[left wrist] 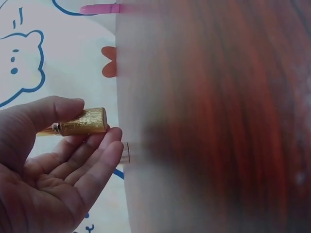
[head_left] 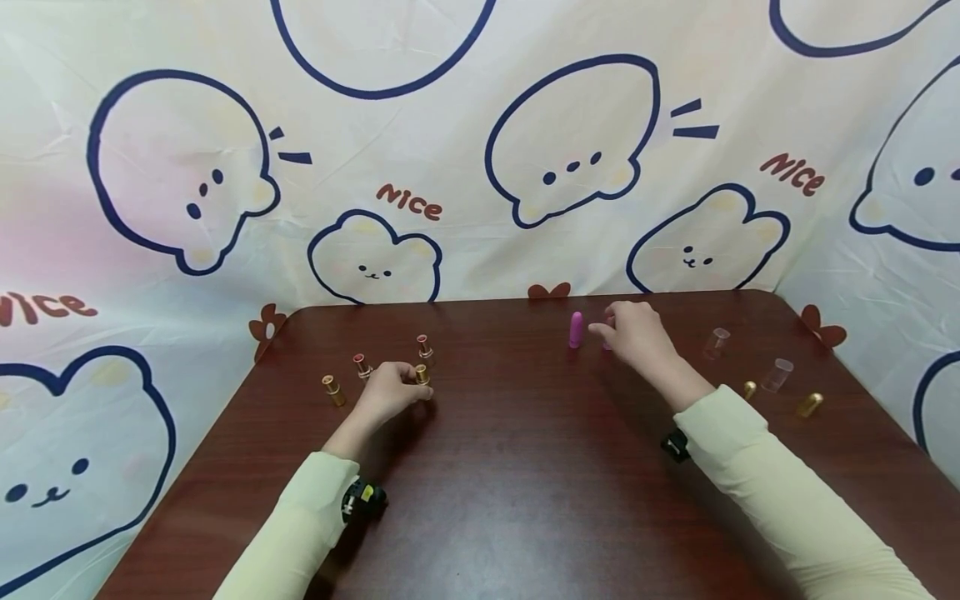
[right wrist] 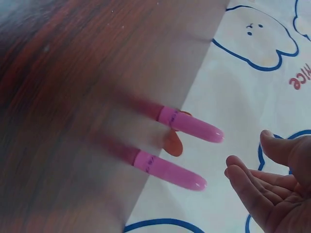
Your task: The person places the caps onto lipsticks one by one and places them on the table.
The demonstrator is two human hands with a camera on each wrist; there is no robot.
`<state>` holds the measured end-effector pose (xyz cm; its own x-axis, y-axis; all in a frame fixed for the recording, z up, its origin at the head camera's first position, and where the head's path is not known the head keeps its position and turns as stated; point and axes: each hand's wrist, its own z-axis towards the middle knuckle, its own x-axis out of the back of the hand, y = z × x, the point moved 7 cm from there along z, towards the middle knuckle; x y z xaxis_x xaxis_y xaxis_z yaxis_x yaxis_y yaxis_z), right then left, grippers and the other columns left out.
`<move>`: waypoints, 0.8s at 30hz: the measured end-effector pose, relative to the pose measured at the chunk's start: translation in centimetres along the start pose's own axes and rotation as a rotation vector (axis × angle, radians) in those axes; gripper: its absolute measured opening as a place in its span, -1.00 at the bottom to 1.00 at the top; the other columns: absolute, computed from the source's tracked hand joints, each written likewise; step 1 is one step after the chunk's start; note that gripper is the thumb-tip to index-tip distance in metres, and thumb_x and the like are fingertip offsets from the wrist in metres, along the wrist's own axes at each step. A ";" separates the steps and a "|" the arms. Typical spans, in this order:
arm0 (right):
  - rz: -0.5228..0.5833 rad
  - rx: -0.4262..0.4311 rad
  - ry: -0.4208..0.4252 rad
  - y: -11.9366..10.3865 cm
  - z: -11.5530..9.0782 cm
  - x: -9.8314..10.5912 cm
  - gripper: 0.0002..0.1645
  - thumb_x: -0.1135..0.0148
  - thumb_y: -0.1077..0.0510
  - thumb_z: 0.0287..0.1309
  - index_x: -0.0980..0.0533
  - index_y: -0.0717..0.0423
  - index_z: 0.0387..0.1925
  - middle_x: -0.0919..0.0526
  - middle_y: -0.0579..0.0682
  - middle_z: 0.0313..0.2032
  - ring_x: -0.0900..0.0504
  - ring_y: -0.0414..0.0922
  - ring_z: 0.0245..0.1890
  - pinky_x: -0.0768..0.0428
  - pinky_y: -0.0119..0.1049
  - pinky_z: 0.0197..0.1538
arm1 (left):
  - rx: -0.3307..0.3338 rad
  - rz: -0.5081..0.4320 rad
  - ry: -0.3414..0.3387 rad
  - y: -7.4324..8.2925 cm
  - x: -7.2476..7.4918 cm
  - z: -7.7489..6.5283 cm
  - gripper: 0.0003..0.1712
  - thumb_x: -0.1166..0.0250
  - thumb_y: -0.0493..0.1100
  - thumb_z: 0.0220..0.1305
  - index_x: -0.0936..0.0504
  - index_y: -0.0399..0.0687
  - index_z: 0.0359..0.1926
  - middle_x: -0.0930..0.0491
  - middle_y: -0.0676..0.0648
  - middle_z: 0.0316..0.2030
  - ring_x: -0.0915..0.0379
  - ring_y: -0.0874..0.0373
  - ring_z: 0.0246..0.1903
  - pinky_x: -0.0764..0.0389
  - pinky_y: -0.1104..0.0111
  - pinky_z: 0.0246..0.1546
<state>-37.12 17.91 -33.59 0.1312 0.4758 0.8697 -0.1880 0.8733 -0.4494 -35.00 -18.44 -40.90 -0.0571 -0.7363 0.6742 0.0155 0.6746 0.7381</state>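
My left hand pinches a gold lipstick tube between thumb and fingers; the tube stands roughly upright, and I cannot tell if its base touches the table. Close by that hand are two red-tipped lipsticks, one to the left and one behind, plus another gold lipstick tube farther left. At the back, my right hand hovers with thumb and fingers apart, holding nothing. Two pink round-tipped tubes stand near it, one beside the other. In the head view the hand mostly covers one of them.
On the table's right side lie two clear caps, one farther back and one nearer. Two small gold caps lie near them, one by the right sleeve, the other farther right. A printed cloth hangs behind.
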 end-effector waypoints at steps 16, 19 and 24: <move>-0.018 -0.001 0.024 2.3 -3.5 2.8 -0.49 -0.30 0.09 0.24 -0.51 0.47 0.01 -0.62 0.40 -0.17 -0.61 0.18 -0.26 -0.59 0.08 -0.13 | -0.041 -0.078 -0.027 1.1 -0.1 -0.6 -0.85 -0.35 -0.28 0.10 -0.51 -0.20 -0.36 -0.55 -0.06 -0.48 -0.54 0.06 -0.47 -0.45 0.36 -0.49; -0.019 -0.005 0.029 2.9 -4.0 3.2 -0.49 -0.32 0.09 0.22 -0.52 0.47 0.00 -0.63 0.40 -0.20 -0.62 0.18 -0.30 -0.57 0.13 -0.12 | -0.049 -0.075 -0.019 1.2 0.0 -0.6 -0.85 -0.35 -0.29 0.10 -0.54 -0.21 -0.33 -0.55 -0.05 -0.47 -0.49 0.12 -0.49 -0.44 0.35 -0.48; -0.029 -0.025 0.037 4.4 -4.8 4.1 -0.49 -0.32 0.08 0.22 -0.52 0.48 -0.02 -0.63 0.41 -0.21 -0.62 0.20 -0.29 -0.52 0.21 -0.08 | -0.052 -0.068 -0.008 1.1 0.0 -0.5 -0.85 -0.37 -0.30 0.11 -0.58 -0.23 -0.30 -0.58 -0.05 -0.43 -0.46 0.16 -0.47 -0.47 0.36 -0.44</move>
<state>-32.70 24.16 -33.01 0.1723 0.4537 0.8744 -0.1596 0.8888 -0.4297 -34.53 -17.69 -40.08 -0.0679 -0.7800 0.6221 0.0633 0.6190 0.7829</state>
